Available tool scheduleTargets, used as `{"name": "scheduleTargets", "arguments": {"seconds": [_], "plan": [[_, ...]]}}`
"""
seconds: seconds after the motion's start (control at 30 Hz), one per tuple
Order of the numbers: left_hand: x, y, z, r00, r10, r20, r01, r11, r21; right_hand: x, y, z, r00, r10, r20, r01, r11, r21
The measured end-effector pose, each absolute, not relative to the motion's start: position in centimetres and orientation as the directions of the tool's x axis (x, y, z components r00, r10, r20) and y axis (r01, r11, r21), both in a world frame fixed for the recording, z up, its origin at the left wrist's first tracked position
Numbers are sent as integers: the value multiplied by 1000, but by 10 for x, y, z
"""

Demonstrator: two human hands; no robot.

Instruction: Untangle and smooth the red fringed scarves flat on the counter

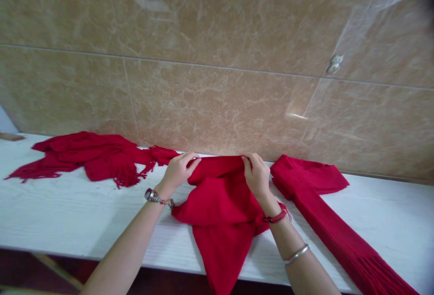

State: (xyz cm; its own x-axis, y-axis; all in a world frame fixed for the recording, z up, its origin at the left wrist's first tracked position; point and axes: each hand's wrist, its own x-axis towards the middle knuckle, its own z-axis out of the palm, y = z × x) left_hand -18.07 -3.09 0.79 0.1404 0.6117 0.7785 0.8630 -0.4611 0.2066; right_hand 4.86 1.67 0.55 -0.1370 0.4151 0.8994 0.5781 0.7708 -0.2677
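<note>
Fingers (194, 164) of left hand (178, 170) and right hand (257, 175) pinched closed on far edge of red cloth (220, 200), one hand at each end. Cloth on white desk (50, 213), between crumpled fringed scarf (98, 150) at left and folded scarf (312, 177) at right. Long axis runs from wall (203, 96) toward person; tapered end points nearward, over desk's front edge. Forearms (132, 234) angle in from lower corners, backs of hands up.
</note>
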Motion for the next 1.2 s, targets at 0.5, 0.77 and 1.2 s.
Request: {"name": "scheduleTargets", "arguments": {"seconds": [0.5, 0.77, 1.2], "plan": [[-169, -35, 1, 313, 525, 791, 805, -589, 72, 28, -4, 0, -540, 284, 792, 550, 831, 76], [-177, -31, 4, 219, 602, 767, 883, -457, 107, 42, 5, 4, -345, 401, 849, 464, 859, -217], [-180, -21, 4, -178, 684, 707, 703, -414, 578, 57, 31, 6, 85, 776, 624, 274, 584, -764]]}}
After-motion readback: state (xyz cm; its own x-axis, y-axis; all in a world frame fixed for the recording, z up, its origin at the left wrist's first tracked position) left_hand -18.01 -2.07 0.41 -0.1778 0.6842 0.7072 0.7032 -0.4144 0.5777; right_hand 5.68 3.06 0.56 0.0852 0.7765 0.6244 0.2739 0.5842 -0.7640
